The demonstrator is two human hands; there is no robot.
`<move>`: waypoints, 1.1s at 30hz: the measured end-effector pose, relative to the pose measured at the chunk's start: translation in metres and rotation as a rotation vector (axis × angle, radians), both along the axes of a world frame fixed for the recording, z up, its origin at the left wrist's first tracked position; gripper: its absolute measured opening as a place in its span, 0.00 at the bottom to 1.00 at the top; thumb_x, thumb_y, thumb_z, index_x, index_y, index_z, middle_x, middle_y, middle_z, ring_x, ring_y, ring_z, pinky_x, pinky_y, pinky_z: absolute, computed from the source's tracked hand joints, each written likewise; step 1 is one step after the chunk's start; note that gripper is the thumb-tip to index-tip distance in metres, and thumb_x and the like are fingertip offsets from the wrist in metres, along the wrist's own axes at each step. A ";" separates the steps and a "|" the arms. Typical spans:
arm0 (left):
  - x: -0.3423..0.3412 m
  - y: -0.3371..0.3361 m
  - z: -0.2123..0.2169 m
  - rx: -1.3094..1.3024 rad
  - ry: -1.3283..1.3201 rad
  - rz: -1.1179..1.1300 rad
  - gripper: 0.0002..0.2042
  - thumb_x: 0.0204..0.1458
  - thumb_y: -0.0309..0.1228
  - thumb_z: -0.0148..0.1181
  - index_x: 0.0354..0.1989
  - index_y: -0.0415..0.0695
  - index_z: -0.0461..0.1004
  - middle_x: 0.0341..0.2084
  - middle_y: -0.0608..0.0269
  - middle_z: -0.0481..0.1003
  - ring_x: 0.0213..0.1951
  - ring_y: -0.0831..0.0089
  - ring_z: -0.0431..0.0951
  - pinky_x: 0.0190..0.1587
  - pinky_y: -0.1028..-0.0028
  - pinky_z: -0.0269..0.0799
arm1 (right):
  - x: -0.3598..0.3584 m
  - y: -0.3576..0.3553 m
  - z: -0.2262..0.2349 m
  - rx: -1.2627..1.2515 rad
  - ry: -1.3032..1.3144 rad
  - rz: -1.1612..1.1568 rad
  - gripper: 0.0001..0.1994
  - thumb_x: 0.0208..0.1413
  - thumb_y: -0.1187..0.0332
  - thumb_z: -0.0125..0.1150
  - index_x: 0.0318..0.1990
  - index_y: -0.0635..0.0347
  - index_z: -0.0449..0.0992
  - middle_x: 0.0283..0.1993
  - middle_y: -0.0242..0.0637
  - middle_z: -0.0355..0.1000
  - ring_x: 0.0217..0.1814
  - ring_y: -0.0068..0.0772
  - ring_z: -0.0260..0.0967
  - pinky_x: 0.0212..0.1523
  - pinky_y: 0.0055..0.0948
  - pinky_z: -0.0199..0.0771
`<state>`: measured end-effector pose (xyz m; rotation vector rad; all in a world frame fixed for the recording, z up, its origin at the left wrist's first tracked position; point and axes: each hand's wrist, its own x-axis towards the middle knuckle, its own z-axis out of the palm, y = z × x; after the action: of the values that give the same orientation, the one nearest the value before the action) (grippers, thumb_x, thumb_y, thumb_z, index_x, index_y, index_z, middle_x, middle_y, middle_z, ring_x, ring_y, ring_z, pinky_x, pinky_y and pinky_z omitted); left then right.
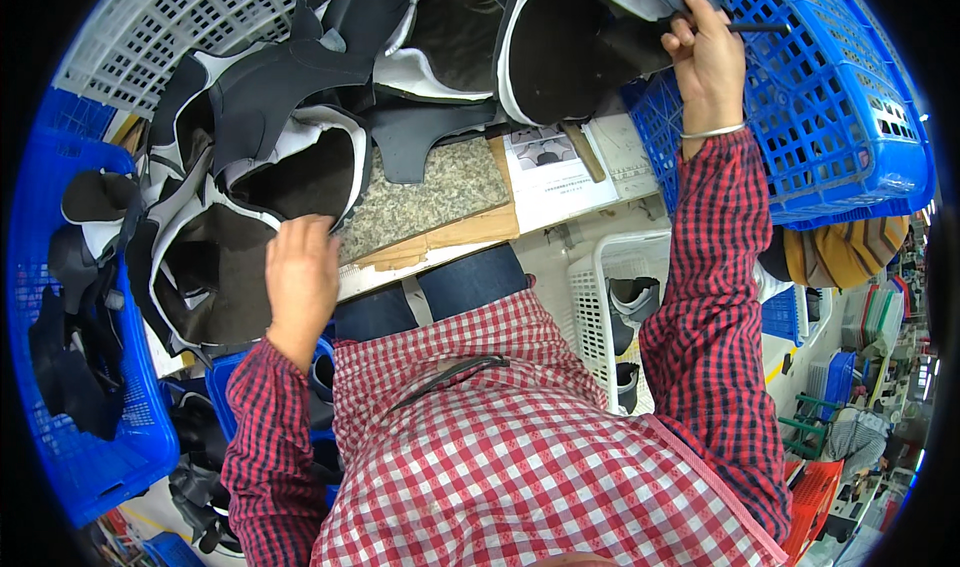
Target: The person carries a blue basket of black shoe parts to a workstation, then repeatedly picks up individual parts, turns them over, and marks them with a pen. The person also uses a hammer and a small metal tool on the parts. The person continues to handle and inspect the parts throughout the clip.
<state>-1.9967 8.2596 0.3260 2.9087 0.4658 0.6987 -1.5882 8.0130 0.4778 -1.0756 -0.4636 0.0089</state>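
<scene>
Our right hand (pixel 712 52) has its fingers curled around a dark stick (pixel 765 28), whose end comes out to the right, past the knuckles. This hand is at the far right edge of a dark curved piece (pixel 560 52) with white lining; whether the fingertips also pinch this edge, we cannot tell. The piece spreads to the left of the grip — perhaps the stick is carried in the curled fingers so that the fingertips stay free for the edge.

Our left hand (pixel 303 282) lies with fingers close together at the right side of another white-edged piece (pixel 230 292). It seems to us a steadying touch, but a real pinch we cannot confirm. This piece lies mainly to the left of the fingers.

Between the hands there is a speckled slab (pixel 440 197), probably put there as a firm base, with a printed sheet (pixel 565 182) beside it. Farther out, a blue crate (pixel 885 172) stands at right — near the right hand, maybe for easy reach.
</scene>
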 end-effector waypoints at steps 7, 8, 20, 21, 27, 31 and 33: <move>0.130 -0.042 0.018 0.104 -0.023 -0.446 0.24 0.49 0.20 0.62 0.58 0.39 0.71 0.63 0.52 0.69 0.67 0.53 0.67 0.68 0.57 0.65 | -0.034 0.034 0.041 -0.109 -0.211 -0.067 0.10 0.62 0.66 0.65 0.30 0.48 0.71 0.22 0.20 0.63 0.16 0.15 0.57 0.14 0.21 0.59; 0.150 -0.041 0.018 0.155 0.016 -0.450 0.27 0.49 0.19 0.62 0.62 0.40 0.69 0.66 0.52 0.65 0.71 0.54 0.61 0.70 0.51 0.61 | -0.036 0.038 0.051 -0.145 -0.258 -0.076 0.09 0.63 0.67 0.64 0.30 0.49 0.72 0.21 0.20 0.63 0.15 0.15 0.56 0.14 0.21 0.59; 0.180 0.039 0.031 0.028 0.042 -0.178 0.32 0.48 0.32 0.68 0.64 0.43 0.67 0.69 0.57 0.64 0.71 0.60 0.63 0.66 0.61 0.69 | 0.059 0.095 -0.002 -0.384 -0.082 -0.041 0.13 0.67 0.57 0.59 0.41 0.59 0.78 0.22 0.28 0.69 0.17 0.21 0.62 0.18 0.26 0.66; 0.177 0.043 0.035 -0.015 0.032 -0.169 0.32 0.49 0.34 0.69 0.64 0.43 0.67 0.69 0.56 0.64 0.70 0.58 0.64 0.66 0.63 0.68 | 0.051 0.087 -0.012 -0.517 -0.245 -0.221 0.15 0.67 0.55 0.58 0.47 0.57 0.80 0.32 0.36 0.80 0.17 0.21 0.62 0.19 0.27 0.68; 0.176 0.081 0.066 -0.135 -0.060 -0.272 0.35 0.51 0.41 0.72 0.67 0.43 0.67 0.67 0.49 0.67 0.69 0.54 0.66 0.69 0.63 0.64 | -0.065 0.056 -0.108 -0.744 -0.700 0.110 0.09 0.59 0.60 0.70 0.36 0.54 0.82 0.29 0.39 0.77 0.28 0.33 0.77 0.33 0.34 0.77; 0.181 0.105 0.080 -0.067 -0.183 -0.387 0.29 0.54 0.35 0.71 0.64 0.43 0.70 0.65 0.52 0.70 0.67 0.56 0.69 0.68 0.64 0.65 | -0.069 0.059 -0.162 -1.104 -0.602 0.093 0.09 0.62 0.61 0.65 0.44 0.52 0.84 0.36 0.38 0.82 0.34 0.33 0.80 0.39 0.33 0.78; 0.182 0.113 0.086 -0.033 -0.161 -0.359 0.28 0.55 0.34 0.69 0.64 0.43 0.71 0.65 0.54 0.71 0.68 0.58 0.68 0.68 0.65 0.65 | -0.050 0.059 -0.170 -1.244 -0.763 -0.108 0.11 0.65 0.60 0.61 0.50 0.50 0.82 0.36 0.39 0.82 0.36 0.31 0.81 0.40 0.34 0.79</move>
<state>-1.8145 8.3728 0.4125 2.7641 -0.0617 0.8447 -1.6377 8.0721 0.3078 -2.3429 -1.1555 -0.2450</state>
